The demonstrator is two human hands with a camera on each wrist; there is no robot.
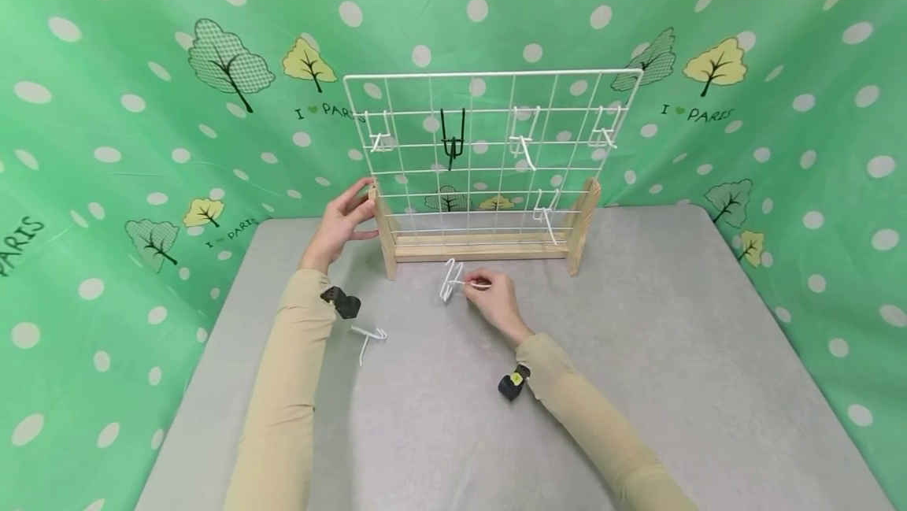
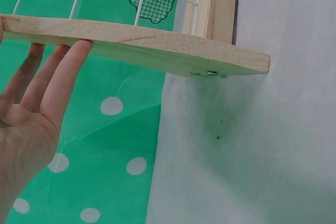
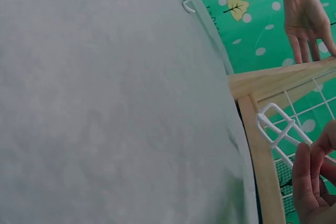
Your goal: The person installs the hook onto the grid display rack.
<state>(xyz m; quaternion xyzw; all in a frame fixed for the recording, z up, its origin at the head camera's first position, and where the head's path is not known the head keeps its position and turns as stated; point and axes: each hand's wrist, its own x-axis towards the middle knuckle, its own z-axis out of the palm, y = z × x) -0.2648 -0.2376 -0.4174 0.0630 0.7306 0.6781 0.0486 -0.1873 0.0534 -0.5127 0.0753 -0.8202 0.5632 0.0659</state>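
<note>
A white wire grid panel (image 1: 489, 74) stands upright in a wooden stand (image 1: 482, 248). My left hand (image 1: 338, 221) holds the stand's left upright (image 2: 173, 50) near its top, with several fairly straight fingers (image 2: 67, 77) against its outer face. In front of the stand, my right hand (image 1: 492, 297) pinches a white wire hook (image 1: 450, 281) by its prong. The hook's looped frame points left, away from the fingers, and in the right wrist view it overlaps the wooden base. Another white hook (image 1: 368, 333) lies on the table nearer my left forearm.
On the grid hang a black hook (image 1: 452, 141) and several white hooks (image 1: 523, 141), one of them a low white hook (image 1: 546, 216) at the right. The grey table (image 1: 673, 338) is backed by a green polka-dot curtain (image 1: 92, 157).
</note>
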